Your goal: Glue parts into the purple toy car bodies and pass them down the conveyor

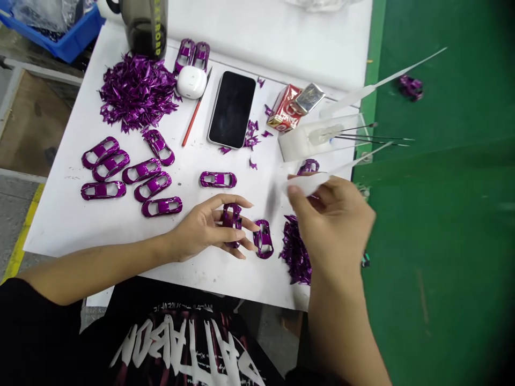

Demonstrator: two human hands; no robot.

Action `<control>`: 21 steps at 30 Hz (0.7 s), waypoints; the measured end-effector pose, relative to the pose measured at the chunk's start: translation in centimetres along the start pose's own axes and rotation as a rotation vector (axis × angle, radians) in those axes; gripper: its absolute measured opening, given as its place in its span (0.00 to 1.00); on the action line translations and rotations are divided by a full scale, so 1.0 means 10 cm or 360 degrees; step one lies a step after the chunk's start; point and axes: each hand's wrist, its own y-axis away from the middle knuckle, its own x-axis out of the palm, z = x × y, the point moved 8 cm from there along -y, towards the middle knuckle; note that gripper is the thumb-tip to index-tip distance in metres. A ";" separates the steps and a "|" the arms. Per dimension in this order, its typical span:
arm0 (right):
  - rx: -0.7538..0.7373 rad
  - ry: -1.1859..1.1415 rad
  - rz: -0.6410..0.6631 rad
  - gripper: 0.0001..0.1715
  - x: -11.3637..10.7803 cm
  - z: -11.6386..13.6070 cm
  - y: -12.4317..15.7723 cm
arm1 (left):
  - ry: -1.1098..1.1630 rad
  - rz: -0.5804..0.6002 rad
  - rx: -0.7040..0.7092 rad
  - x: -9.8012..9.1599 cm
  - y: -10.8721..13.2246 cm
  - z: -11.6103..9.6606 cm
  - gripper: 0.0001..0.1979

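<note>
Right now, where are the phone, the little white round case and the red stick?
Phone (232, 110): head view, middle of its dark screen.
White round case (191, 82): head view, centre of its top.
Red stick (194, 113): head view, middle of its shaft.

A black short-sleeved T-shirt (161, 343) fills the near edge of the view, its front printed with large, jagged white capital letters (187, 348) over a dark red patch, upside down from this angle. A black sleeve (28, 303) shows at the near left. The left hand (209, 228) and right hand (332, 225) are bare, as are both forearms.
</note>
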 end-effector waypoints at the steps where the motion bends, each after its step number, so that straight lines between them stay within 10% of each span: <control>1: -0.0007 0.0098 0.0076 0.20 0.04 -0.02 -0.03 | -0.0005 0.0017 -0.0019 0.01 0.01 0.01 0.21; 10: -0.0501 0.1222 0.0255 0.21 -0.27 -0.22 0.10 | -0.0132 0.0003 -0.0061 0.05 0.03 0.02 0.28; 21: -0.0262 0.0721 0.0314 0.10 -0.38 -0.06 0.05 | -0.0102 0.0011 0.0059 0.01 0.04 -0.04 0.19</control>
